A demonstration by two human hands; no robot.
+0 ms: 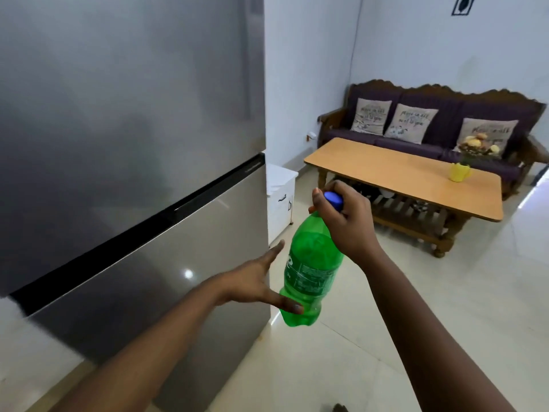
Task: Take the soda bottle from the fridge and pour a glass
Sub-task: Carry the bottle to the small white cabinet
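Note:
A green plastic soda bottle with a blue cap hangs in the air in front of the grey fridge, whose doors are closed. My right hand grips the bottle at its neck and cap from above. My left hand is spread open beside the bottle's lower half, its thumb touching the bottle near the base and its fingers by the fridge's right edge. No glass is visible; a yellow mug holding flowers stands on the wooden coffee table.
A small white cabinet stands right of the fridge against the wall. Behind the coffee table is a dark purple sofa with three cushions. Pale tiled floor stretches between me and the table.

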